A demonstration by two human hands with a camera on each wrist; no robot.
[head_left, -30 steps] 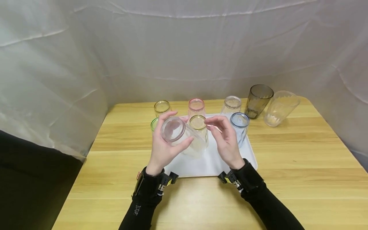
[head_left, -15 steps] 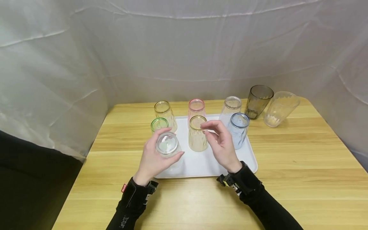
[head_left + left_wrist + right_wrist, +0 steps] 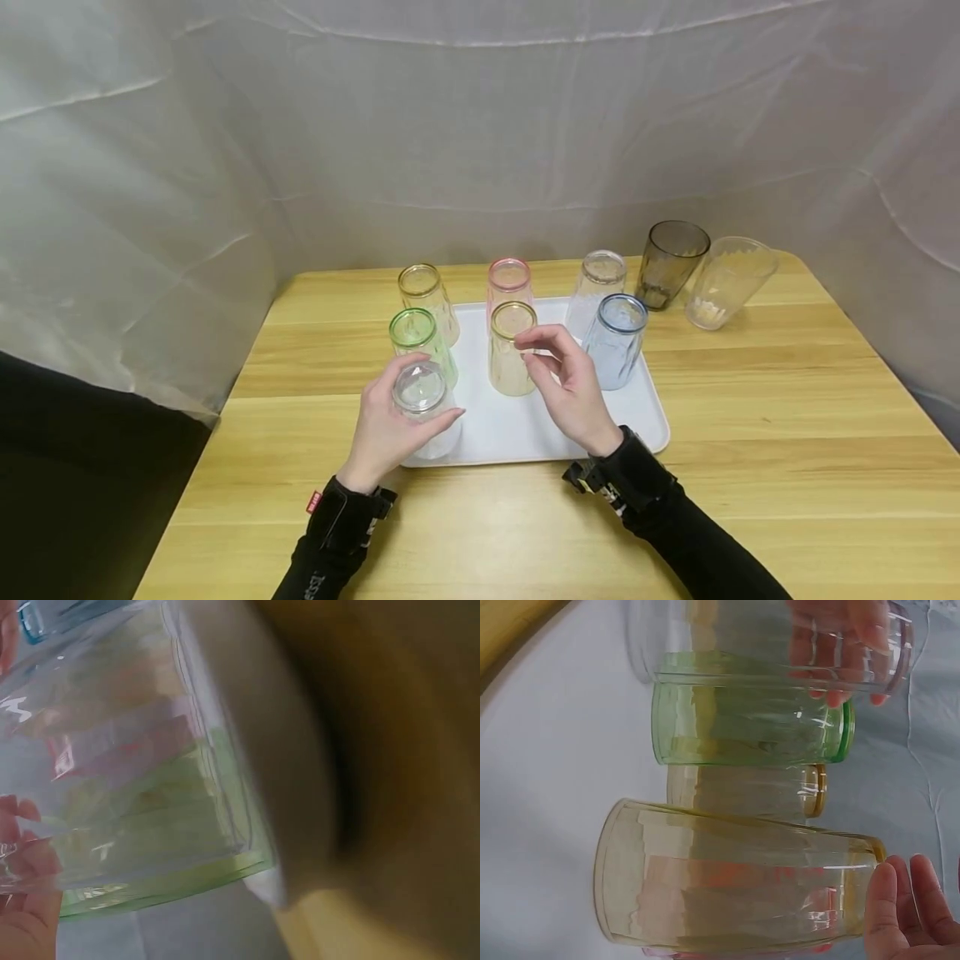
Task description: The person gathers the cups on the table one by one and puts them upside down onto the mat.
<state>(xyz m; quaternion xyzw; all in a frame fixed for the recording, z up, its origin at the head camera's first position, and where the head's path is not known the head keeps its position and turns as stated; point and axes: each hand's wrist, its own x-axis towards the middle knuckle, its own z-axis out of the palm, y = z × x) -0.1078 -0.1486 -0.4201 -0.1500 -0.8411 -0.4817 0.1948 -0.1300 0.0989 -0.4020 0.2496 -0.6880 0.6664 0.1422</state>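
Clear, glossy faceted plastic tumbler [image 3: 422, 408] held in left hand [image 3: 386, 433]. Smooth white plastic tray [image 3: 645, 417], semi-gloss. Pale wood-grain tabletop [image 3: 787, 417], satin finish. Creased matt white cloth backdrop [image 3: 480, 125]. Matt black fabric sleeve [image 3: 697, 542].

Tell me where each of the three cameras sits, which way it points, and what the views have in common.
Head: worn on the head, looking forward and down at the wooden table and white tray; both sleeved forearms show, left hand gripping the clear glass, right hand beside the yellow glass.
Left wrist: close against the clear glass, blurred; fingertips at the left edge.
Right wrist: looks across the tray at the yellow glass; right fingertips show.
Shared: the green glass appears in all three.
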